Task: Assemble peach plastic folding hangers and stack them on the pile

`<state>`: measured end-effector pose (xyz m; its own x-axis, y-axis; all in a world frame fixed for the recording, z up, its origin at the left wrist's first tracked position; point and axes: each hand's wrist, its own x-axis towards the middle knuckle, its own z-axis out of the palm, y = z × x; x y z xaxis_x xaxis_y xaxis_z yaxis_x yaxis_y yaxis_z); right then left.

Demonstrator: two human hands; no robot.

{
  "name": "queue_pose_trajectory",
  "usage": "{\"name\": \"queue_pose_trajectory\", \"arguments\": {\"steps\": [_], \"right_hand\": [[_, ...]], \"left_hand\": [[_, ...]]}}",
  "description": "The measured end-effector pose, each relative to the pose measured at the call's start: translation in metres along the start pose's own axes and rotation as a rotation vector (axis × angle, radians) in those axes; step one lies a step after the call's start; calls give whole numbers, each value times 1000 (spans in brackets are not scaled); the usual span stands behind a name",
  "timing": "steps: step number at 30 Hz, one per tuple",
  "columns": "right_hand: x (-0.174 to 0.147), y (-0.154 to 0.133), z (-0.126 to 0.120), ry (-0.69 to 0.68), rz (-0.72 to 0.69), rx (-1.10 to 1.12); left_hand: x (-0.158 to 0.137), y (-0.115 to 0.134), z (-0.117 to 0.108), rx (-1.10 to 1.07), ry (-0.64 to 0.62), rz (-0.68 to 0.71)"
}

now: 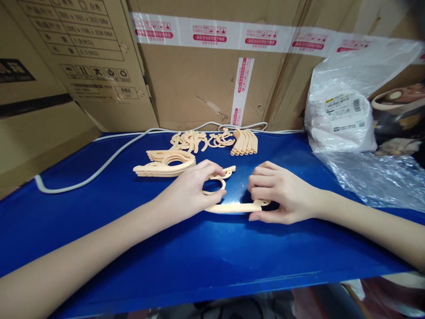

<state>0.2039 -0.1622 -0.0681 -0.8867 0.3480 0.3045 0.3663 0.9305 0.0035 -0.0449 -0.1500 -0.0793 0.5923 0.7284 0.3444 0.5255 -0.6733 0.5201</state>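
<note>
A beige plastic clothes hanger piece point(232, 208), with a long arm and a ringed middle, is held low over the blue table between both hands. My left hand point(197, 184) is closed around its ringed middle, thumb and fingers curved about the ring. My right hand point(280, 192) pinches the arm's right end between thumb and bent fingers. Behind my left hand lies a stack of similar beige hanger pieces point(154, 169). Farther back are a heap of small curved hooks point(189, 141) and a row of nested curved arm pieces point(246, 141).
The blue tabletop point(186, 261) has its front edge near me. A white cable point(109, 163) runs along the left and back. Cardboard boxes point(206, 79) wall the back and left. A plastic bag with labelled packages point(341, 110) and clear wrap point(375, 177) lie right.
</note>
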Motion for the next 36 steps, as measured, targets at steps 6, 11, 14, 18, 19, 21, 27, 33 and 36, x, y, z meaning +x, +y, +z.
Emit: {"name": "queue_pose_trajectory", "arguments": {"steps": [6, 11, 14, 18, 19, 21, 27, 33, 36], "right_hand": [[-2, -2, -5, 36, -7, -109], [-2, -2, -10, 48, 7, -258], [-2, -1, -12, 46, 34, -332], [-2, -2, -13, 12, 77, -354], [-2, -2, -12, 4, 82, -340], [-2, -3, -12, -3, 80, -311], [-2, -7, -7, -24, 48, -174], [1, -22, -3, -55, 6, 43], [3, -28, -1, -68, -12, 109]], "left_hand": [[0, -2, 2, 29, 33, -21], [-1, -1, 3, 53, 45, -9], [-1, -1, 2, 58, 38, -12], [0, -1, 2, 58, 40, -11], [0, -1, 2, 57, 37, -9], [0, -1, 1, 57, 31, -8], [-1, -1, 1, 60, 18, 2], [-1, -1, 2, 67, 18, -1], [-1, 1, 2, 67, 11, 0]]}}
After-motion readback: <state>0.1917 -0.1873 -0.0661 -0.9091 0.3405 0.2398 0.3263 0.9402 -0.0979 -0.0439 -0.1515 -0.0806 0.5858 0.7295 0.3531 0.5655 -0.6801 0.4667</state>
